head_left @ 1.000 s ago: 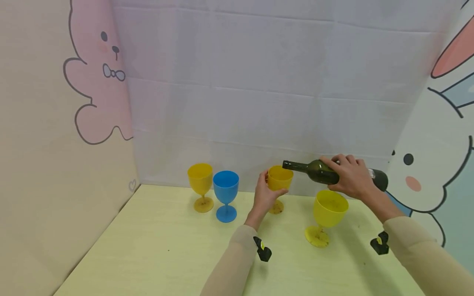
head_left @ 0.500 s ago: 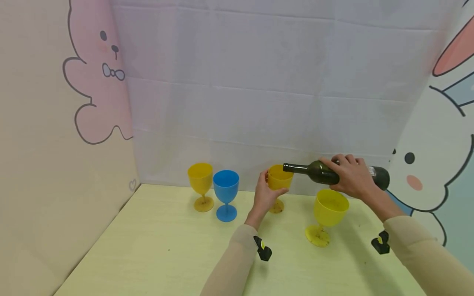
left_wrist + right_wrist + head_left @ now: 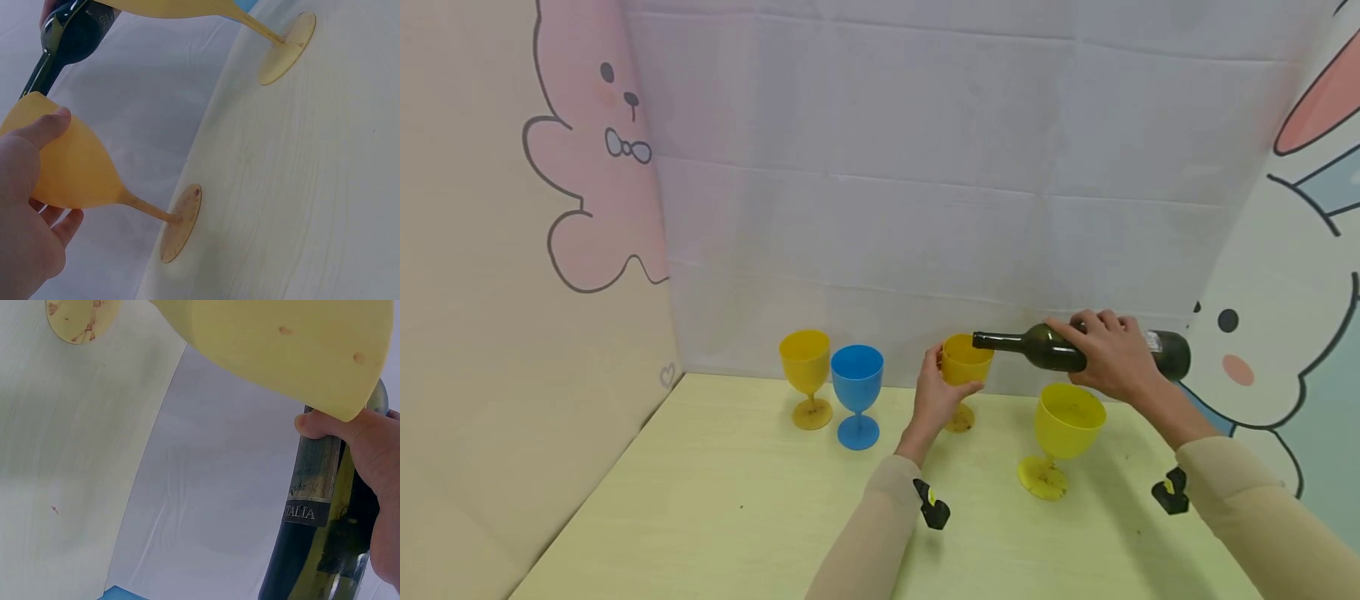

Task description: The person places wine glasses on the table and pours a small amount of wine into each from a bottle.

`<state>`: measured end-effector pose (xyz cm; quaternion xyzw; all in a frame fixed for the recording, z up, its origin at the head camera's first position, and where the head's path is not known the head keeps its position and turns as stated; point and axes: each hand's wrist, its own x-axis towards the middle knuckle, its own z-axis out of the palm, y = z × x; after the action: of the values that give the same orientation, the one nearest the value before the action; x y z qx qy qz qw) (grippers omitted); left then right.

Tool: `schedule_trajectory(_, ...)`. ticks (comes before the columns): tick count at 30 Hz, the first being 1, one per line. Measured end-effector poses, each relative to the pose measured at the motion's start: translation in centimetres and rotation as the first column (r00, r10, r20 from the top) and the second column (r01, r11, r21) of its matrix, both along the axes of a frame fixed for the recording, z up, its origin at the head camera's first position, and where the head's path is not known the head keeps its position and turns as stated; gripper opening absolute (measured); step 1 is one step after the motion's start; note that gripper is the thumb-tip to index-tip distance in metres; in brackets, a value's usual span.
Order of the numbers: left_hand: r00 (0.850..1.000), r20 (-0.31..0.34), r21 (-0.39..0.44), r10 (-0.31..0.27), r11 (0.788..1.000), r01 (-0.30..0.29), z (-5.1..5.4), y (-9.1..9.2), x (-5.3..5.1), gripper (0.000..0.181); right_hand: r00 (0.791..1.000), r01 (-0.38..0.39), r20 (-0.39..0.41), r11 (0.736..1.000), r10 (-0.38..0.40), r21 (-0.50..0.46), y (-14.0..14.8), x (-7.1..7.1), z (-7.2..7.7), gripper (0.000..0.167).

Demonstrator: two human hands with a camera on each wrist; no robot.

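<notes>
The bottle [image 3: 1051, 349] is sideways, gripped by the right hand [image 3: 1105, 356], mouth [image 3: 977, 340] at the rim of a yellow cup [image 3: 964, 370]. The left hand [image 3: 937, 392] holds the cup, probably to steady it.

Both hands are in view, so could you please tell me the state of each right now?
Left hand: holding a yellow goblet by its bowl.
Right hand: holding the dark green bottle around its body.

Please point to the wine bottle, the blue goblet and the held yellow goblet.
Wine bottle [image 3: 1056, 349]: head view, shoulder.
Blue goblet [image 3: 857, 390]: head view, bowl.
Held yellow goblet [image 3: 967, 372]: head view, bowl.
</notes>
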<state>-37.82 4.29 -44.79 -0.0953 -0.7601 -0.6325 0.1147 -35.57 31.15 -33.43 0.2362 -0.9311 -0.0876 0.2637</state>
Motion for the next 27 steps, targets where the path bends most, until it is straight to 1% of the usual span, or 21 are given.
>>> schedule_trajectory(8, 1.0, 0.016, -0.004, 0.004, 1.0, -0.004, -0.14, 0.03, -0.14, 0.084, 1.0, -0.008, -0.023, 1.0, 0.008, 0.003, -0.17, -0.16, -0.01, 0.09)
schedule_trajectory(12, 1.0, 0.024, -0.007, 0.008, 1.0, -0.008, -0.24, 0.03, -0.23, 0.084, 1.0, -0.003, -0.022, 1.0, 0.003, 0.016, -0.27, -0.22, 0.06, 0.091)
schedule_trajectory(16, 1.0, 0.024, -0.005, 0.017, 1.0, -0.017, -0.21, 0.04, -0.24, 0.084, 1.0, 0.005, -0.015, 0.999, -0.005, 0.031, -0.39, -0.23, 0.21, 0.092)
schedule_trajectory(27, 1.0, 0.022, -0.002, 0.017, 1.0, -0.017, -0.21, 0.12, -0.21, 0.084, 1.0, -0.003, -0.027, 1.0, 0.004, 0.023, -0.48, -0.22, 0.26, 0.091)
